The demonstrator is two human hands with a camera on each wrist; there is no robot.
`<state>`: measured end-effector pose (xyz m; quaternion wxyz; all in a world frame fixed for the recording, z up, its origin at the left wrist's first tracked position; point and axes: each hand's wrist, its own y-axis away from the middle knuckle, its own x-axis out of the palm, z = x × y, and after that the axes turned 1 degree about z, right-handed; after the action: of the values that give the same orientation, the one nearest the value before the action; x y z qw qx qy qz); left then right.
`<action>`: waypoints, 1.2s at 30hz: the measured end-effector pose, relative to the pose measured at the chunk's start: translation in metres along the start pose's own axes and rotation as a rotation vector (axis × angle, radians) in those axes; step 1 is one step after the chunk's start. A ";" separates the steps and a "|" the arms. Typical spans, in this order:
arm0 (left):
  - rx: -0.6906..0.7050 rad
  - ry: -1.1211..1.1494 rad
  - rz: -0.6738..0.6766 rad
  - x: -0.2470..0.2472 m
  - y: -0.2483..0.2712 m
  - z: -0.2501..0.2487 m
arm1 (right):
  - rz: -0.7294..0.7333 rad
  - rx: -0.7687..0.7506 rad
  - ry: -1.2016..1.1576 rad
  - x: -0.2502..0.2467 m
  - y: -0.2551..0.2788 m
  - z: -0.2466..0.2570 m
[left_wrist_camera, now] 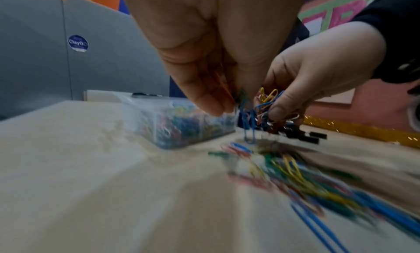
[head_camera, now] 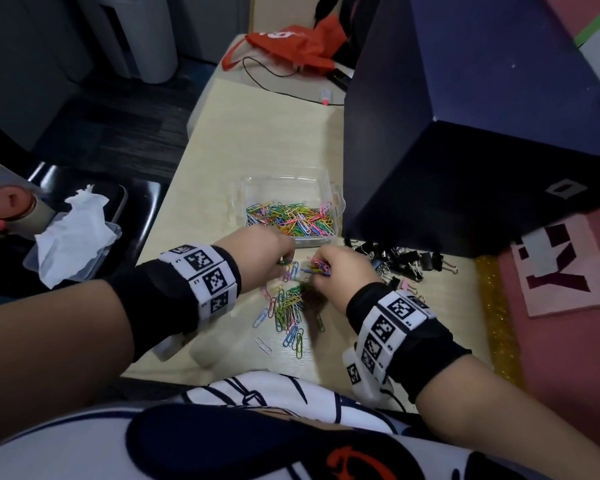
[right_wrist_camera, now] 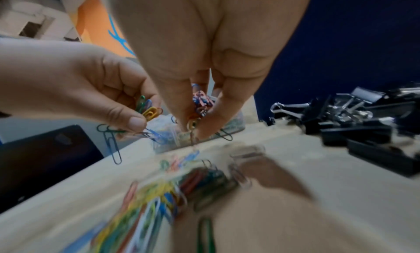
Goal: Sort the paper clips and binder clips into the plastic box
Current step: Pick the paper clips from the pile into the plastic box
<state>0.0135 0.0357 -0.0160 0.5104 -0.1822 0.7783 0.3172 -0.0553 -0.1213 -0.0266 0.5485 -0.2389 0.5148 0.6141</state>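
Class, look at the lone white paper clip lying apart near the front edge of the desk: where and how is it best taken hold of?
The white paper clip lies flat on the desk, clear of the coloured pile. Probably best: come from straight above and pinch across its two long sides near the middle. Flat thin wire offers no raised part, so fingertips may need to tip up one rounded end first. Both hands already hold clips.

Box (head_camera: 257, 188): clear glossy plastic. Paper clips (head_camera: 288, 306): smooth coloured coating, many hues. Binder clips (head_camera: 409, 261): black bodies, shiny metal wire handles. Bench (head_camera: 257, 140): pale wood-look, matt, smooth. Tissue (head_camera: 73, 233): crumpled white paper.
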 end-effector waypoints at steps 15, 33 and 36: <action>-0.047 -0.039 -0.137 -0.023 -0.027 0.038 | -0.106 0.005 0.033 -0.036 -0.042 0.018; 0.272 -0.131 -0.231 0.009 0.007 0.023 | 0.074 -0.301 0.118 0.005 -0.017 -0.006; 0.160 -0.128 -0.027 0.026 0.014 0.022 | 0.204 -0.359 0.230 0.023 -0.009 -0.008</action>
<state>0.0095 0.0616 -0.0414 0.5764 -0.1309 0.7642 0.2581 -0.0559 -0.1199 -0.0531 0.3700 -0.3475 0.4779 0.7169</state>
